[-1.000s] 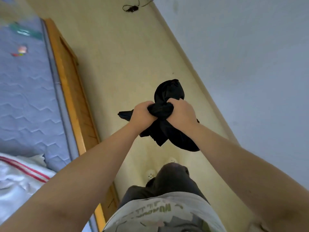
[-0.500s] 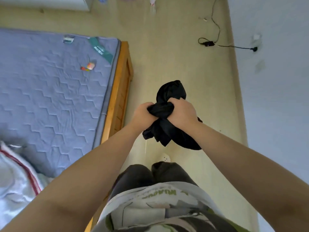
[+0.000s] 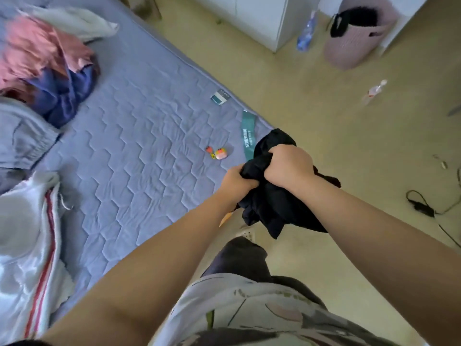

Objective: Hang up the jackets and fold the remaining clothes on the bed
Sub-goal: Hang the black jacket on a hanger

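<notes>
**Black garment wadded in both fists over the bed's corner**

I see the black garment [image 3: 274, 208] held in the air over the corner of the bed [image 3: 139, 146] and the floor beside it. It is soft, matte cloth crushed into a lumpy wad, with loose folds hanging below the wrists. My left hand [image 3: 237, 182] has its fingers curled tight into the near side of the wad. The right hand [image 3: 289, 166] clamps the top in a closed fist, knuckles up. What kind of garment it is I cannot tell, since the hands cover its middle.

The mattress top is lavender and quilted in a zigzag stitch, with a green label band [image 3: 249, 133] at the corner. On it lie a small orange-pink toy [image 3: 219, 153] and a little teal-and-white box [image 3: 220, 96]. Further left are heaps of clothes:
- a shiny white garment [image 3: 30, 245] with red stripes, cut off by the frame edge
- a grey garment [image 3: 22, 136] with a gathered waistband
- a navy garment [image 3: 62, 96] under a blurred pink garment [image 3: 37, 48]

On the beige floor [image 3: 324, 108] stand a ribbed pink basket [image 3: 359, 36] and a clear plastic bottle [image 3: 305, 33] next to a white cabinet [image 3: 262, 18]. A black cable [image 3: 424, 208] trails at the right.
</notes>
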